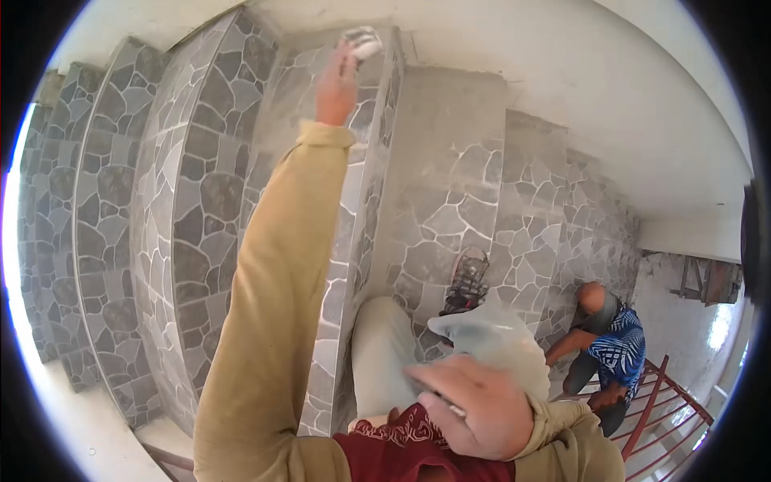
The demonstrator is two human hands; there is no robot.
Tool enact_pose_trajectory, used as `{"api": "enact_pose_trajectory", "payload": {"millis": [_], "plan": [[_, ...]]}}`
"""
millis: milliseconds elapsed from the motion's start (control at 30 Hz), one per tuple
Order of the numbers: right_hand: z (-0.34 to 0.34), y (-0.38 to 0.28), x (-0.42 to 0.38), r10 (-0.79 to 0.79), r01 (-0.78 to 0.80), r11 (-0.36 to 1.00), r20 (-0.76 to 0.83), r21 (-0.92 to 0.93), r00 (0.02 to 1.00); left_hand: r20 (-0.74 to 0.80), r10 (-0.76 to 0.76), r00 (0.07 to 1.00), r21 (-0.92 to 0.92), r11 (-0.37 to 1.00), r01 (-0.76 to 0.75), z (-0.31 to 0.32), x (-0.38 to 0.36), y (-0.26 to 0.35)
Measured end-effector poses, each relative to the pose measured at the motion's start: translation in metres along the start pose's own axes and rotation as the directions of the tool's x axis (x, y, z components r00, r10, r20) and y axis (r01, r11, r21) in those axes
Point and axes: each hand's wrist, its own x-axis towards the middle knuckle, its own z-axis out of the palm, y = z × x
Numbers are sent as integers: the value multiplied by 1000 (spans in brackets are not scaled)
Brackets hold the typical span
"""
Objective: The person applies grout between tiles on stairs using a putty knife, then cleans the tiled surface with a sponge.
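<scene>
Presently catalogued, left to right. Item one: stone-patterned stair tiles (193, 201), grey with pale joints, stepped across the frame. Item two: left hand (337, 84), raised on a fully extended arm in a tan sleeve, fingers (347, 58) closed round a small pale pad or sponge (363, 42), which is pressed against the tiled riser near the upper edge; its exact make cannot be told. The step in hand is judged to be wiping or rubbing of the joints on that riser; for the next move, steady pressure along the pale seams would be called for, with the reach kept from overextending. Item three: right hand (474, 410), held low and close to the body, fingers curled loosely over a whitish plastic bag (498, 337); a thin object between them is noted, unidentified. Item four: another person (602, 353), crouched lower right beside a red railing (658, 402).
</scene>
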Motion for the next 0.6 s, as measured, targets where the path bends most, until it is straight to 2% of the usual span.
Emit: {"api": "enact_pose_trajectory", "payload": {"millis": [67, 133, 167, 267, 300, 367, 467, 600], "plan": [[3, 2, -3, 17, -17, 1000, -30, -12, 999, 22, 224, 974, 95, 970, -225, -81, -72, 32], [5, 0, 0, -5, 5, 1000, 7, -15, 1000, 215, 188, 958, 402, 877, -262, -151, -172, 34], [7, -1, 2, -30, 31, 999, 30, -37, 999, 265, 112, 958, 531, 812, -242, -184, -237, 22], [8, -2, 5, -35, 37, 999, 64, -31, 997, 282, -196, 939, 566, 824, 2, -263, -451, 35], [9, -2, 6, -39, 41, 999, 71, -27, 997, 298, -313, 902, 620, 782, 66, -280, -512, 43], [10, -2, 7, -8, 15, 997, 98, -71, 995, 197, -532, 824, 732, 639, 237, -292, -593, 61], [8, -1, 12, -48, 57, 995, 123, -76, 991, 177, -481, 858, 699, 675, 234, -259, -521, 46], [1, -8, 15, 46, -38, 994, 83, -99, 995, 297, -301, 906, 648, 761, 41, -190, -340, -21]]}}
